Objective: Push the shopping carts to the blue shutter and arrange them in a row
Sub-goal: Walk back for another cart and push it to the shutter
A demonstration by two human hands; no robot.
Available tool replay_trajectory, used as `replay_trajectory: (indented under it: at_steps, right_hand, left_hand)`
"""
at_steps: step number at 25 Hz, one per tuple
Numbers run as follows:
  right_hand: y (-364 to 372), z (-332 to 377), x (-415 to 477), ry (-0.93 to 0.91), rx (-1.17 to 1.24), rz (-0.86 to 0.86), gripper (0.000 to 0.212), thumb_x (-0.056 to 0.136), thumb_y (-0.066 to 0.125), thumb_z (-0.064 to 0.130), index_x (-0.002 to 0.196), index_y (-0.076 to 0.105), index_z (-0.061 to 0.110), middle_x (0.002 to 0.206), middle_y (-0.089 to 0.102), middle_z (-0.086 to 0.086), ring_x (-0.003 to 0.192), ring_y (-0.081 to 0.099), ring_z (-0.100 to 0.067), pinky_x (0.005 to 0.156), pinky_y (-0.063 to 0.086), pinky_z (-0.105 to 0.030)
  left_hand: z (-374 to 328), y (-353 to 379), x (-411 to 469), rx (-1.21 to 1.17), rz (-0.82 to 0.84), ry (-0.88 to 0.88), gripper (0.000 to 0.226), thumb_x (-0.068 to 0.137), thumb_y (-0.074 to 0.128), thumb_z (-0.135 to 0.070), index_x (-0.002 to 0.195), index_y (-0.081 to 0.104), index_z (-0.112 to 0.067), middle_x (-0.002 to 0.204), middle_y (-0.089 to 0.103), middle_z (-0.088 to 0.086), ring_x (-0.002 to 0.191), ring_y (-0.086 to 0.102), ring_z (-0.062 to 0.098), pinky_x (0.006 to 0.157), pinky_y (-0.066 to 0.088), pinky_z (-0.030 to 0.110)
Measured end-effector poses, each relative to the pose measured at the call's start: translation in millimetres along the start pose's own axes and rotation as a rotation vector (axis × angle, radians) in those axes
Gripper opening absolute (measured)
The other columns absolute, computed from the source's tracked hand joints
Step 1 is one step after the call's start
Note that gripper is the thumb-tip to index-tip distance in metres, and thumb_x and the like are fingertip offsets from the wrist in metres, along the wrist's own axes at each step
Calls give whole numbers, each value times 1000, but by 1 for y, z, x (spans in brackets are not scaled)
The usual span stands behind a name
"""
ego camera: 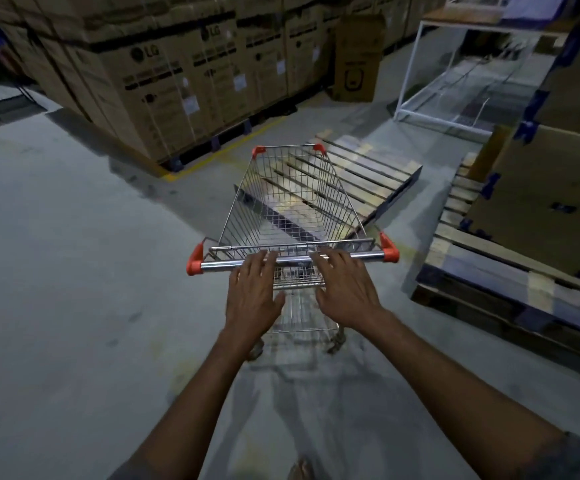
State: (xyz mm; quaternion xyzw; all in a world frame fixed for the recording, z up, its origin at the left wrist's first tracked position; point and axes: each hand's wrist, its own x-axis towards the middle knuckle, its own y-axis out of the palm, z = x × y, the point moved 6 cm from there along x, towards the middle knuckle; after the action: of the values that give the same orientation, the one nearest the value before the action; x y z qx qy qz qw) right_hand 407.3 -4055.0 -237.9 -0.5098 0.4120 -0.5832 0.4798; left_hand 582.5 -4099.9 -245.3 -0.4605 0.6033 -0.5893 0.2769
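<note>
Both hands rest on the chrome handle [219, 266] of the shopping cart [292, 202] — left hand [252, 296] and right hand [345, 292] side by side near its middle, fingers laid flat over the bar, not wrapped round it as far as the blur allows. The cart stands on the grey floor [74, 271], its front near a wooden pallet [378, 168] — stacked cartons [164, 81] beyond on the left

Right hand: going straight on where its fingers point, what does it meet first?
The handle bar of the shopping cart. The right hand is open, its fingertips at the bar; whether they touch is unclear.
</note>
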Motion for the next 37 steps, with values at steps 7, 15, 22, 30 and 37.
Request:
replay_trajectory:
  at_steps: [7,15,22,30,37]
  right_hand:
    - [44,-25,33,58,-149,174,88,77,72,36,153,28,27,148,45,-4,138,38,-26,119,23,-53]
    - [40,-31,12,89,-124,131,73,76,68,40,141,39,28,129,52,-3,122,46,-27,113,26,-50]
    - [30,-41,-31,194,-98,284,67,72,67,46,132,47,25,122,59,-6,117,51,-31,105,34,-49]
    - [-7,-81,-120,230,-207,379,36,81,62,56,90,64,22,78,59,4,76,60,-20,82,49,-35]
    - [-31,-105,-196,125,-116,603,37,73,69,59,80,59,25,85,65,0,76,56,-22,72,49,-31]
  left_hand:
    - [23,45,39,96,141,56,85,86,67,-52,156,25,-26,153,42,3,143,35,28,119,23,53]
    - [2,42,39,138,152,45,59,85,62,-57,136,45,-33,126,55,4,116,50,30,102,35,50]
    - [-37,41,-3,134,192,121,46,85,62,-55,120,55,-27,109,68,0,99,64,26,86,47,38]
    - [-121,39,-67,90,304,192,36,88,55,-55,95,69,-23,82,70,-1,78,68,23,67,50,31]
    - [-174,36,-128,-18,404,250,35,82,61,-59,95,72,-28,81,70,-5,78,66,18,69,53,31]
